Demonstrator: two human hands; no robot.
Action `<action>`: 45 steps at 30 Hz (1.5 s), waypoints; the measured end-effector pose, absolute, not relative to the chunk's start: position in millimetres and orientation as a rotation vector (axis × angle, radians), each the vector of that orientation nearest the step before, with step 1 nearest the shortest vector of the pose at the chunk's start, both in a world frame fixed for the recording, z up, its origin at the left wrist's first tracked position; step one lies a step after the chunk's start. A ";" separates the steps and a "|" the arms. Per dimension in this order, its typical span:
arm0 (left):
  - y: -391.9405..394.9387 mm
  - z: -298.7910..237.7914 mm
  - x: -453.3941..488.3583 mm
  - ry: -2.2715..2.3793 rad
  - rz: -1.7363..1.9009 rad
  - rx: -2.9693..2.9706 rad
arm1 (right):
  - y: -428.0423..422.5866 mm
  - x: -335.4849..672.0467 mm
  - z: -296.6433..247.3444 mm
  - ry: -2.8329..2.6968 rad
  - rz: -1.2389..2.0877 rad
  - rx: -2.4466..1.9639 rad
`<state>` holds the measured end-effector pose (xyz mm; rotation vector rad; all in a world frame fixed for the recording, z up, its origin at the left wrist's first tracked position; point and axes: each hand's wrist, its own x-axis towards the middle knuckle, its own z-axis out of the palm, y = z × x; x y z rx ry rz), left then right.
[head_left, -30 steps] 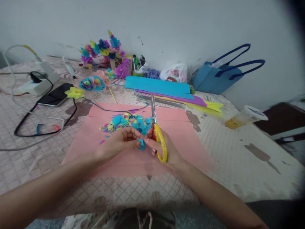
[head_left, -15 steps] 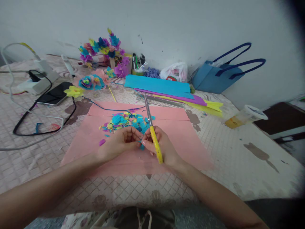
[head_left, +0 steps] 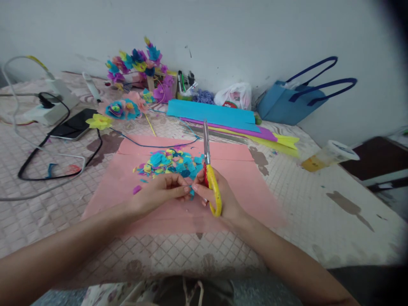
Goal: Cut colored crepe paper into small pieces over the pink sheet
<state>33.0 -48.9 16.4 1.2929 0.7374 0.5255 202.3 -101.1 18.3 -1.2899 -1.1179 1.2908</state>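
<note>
Over a pink paper sheet [head_left: 242, 208], my left hand [head_left: 162, 190] pinches a small blue piece of paper [head_left: 192, 193] at its fingertips. My right hand [head_left: 219, 193] meets it there, thumb and finger closed at the same piece. Scissors [head_left: 207, 146] with yellow and red handles also hang in my right hand, their blades together and pointing away from me. Just beyond my fingers lies a heap of cut paper bits [head_left: 172, 161] in blue, yellow and purple. A purple scrap [head_left: 137, 189] sits beside my left wrist.
Behind the sheet lie folded blue paper strips [head_left: 210, 112] over purple and yellow ones. Paper flowers [head_left: 123, 109], a phone [head_left: 75, 124] and cables are at left. A blue bag [head_left: 290, 102] and a plastic cup [head_left: 328, 156] stand at right.
The scissors in my right hand have turned, their tips swinging to the right and their red handle now showing. Both hands stay together at the blue paper, with only a slight shift.
</note>
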 end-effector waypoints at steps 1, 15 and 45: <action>-49.1 16.5 33.2 0.741 0.527 1.276 | -101.1 202.8 18.4 -1.110 1.296 -1.285; -50.6 11.7 34.2 0.774 0.508 1.427 | -100.0 199.8 12.2 -1.018 1.334 -1.237; -51.8 11.3 34.6 0.763 0.557 1.305 | -99.5 199.9 10.1 -0.921 1.375 -1.168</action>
